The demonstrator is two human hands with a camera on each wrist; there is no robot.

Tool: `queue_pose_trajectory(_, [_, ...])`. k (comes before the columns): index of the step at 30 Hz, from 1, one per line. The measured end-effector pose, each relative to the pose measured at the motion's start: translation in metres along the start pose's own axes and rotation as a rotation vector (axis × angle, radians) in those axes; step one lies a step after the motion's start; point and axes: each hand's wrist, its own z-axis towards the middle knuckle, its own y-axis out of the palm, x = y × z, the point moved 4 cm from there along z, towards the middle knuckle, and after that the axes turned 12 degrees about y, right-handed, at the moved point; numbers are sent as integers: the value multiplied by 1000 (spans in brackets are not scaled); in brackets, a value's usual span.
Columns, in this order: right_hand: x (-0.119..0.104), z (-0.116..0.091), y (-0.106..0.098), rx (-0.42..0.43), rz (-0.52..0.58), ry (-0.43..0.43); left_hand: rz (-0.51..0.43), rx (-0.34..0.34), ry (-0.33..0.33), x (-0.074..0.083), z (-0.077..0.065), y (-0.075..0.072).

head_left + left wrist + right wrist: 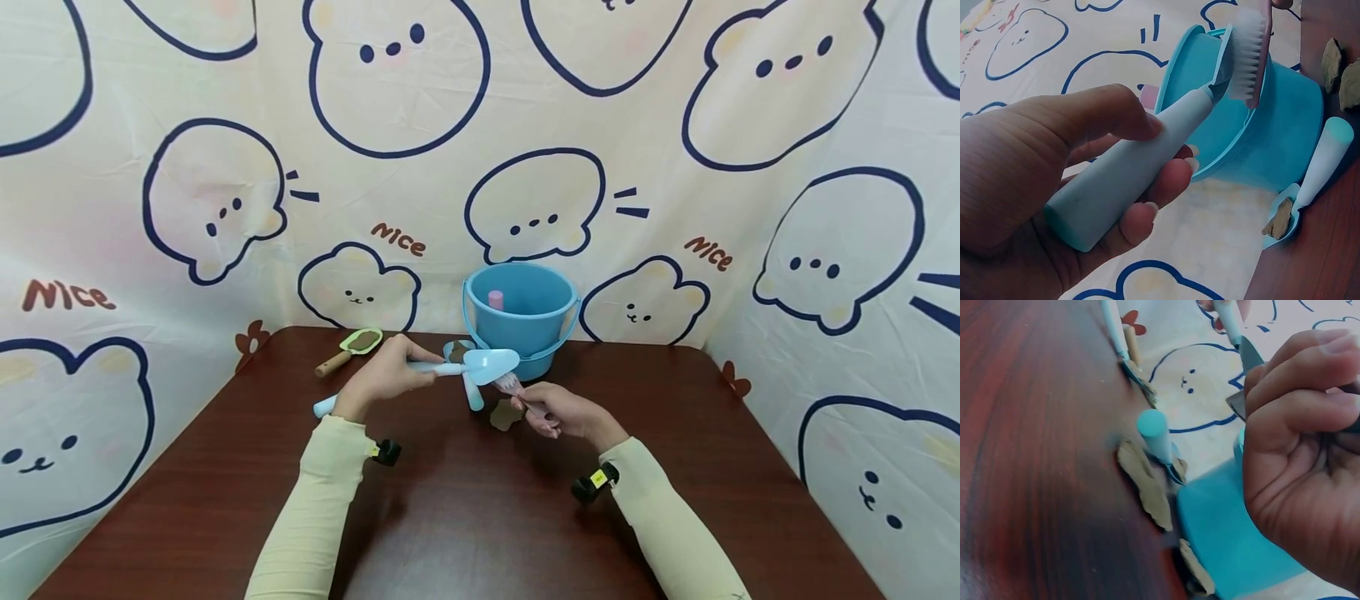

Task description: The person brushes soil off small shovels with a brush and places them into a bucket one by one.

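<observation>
My left hand (386, 377) grips the pale blue handle of a small trowel (1135, 165), whose light blue blade points right in the head view. In my right hand (568, 410) is a pink brush (510, 384) with white bristles. Those bristles lie against the trowel's blade in the left wrist view. Both tools are held up in front of a blue bucket (536, 329). Curled fingers of the right hand hide much of the brush in the right wrist view.
Inside the bucket a pink cylindrical end (496, 299) shows. Below the tools are a blue scoop (473, 392) bearing a brown piece and a flat brown piece (506, 415). At left lie a green shovel (334, 363) with a wooden handle and another blue handle (325, 406).
</observation>
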Motion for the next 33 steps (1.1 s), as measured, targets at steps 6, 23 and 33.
queue_pose_trajectory(6, [-4,-8,-8,-35,-38,-21,15,3,2,1,0,-1])
queue_pose_trajectory(23, [-7,-17,-18,-77,-3,-77,-55,16,55,3,-4,-8])
queue_pose_trajectory(33, [-1,-4,-2,-78,-23,-24,-42,27,88,5,-1,-3])
